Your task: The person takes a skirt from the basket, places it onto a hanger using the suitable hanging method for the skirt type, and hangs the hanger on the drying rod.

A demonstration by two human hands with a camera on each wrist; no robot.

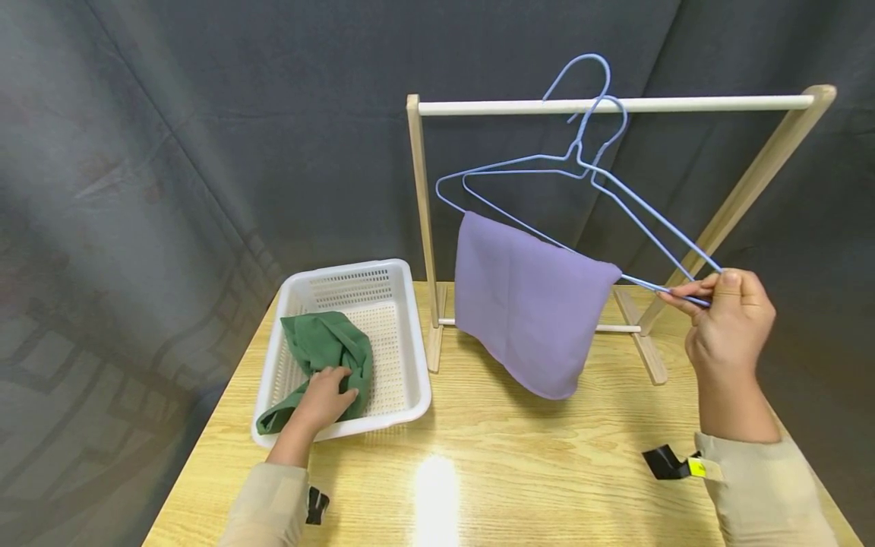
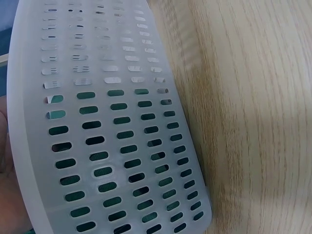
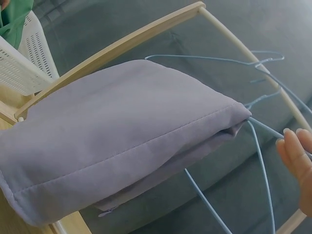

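Observation:
My right hand [image 1: 728, 327] grips the right end of a light-blue wire hanger [image 1: 516, 161], thumb against the bent corner. Over its bottom bar hangs a folded purple cloth [image 1: 529, 304]; in the right wrist view the cloth [image 3: 122, 122] shows a stitched hem and a small pull, possibly a zip's. That hanger's hook overlaps the rack's rail; whether it bears on it, I cannot tell. Just behind is a second blue hanger [image 1: 645, 219]. Inside a white basket [image 1: 420, 380], my left hand [image 1: 323, 399] touches a crumpled green cloth [image 1: 328, 338], thumb apart from the fingers, fingertips partly hidden.
A wooden rack [image 1: 734, 205] with a white top rail [image 1: 711, 105] stands on the wooden table [image 1: 533, 456], right of the basket. Its feet reach forward on the tabletop. A dark grey curtain [image 1: 273, 114] hangs behind.

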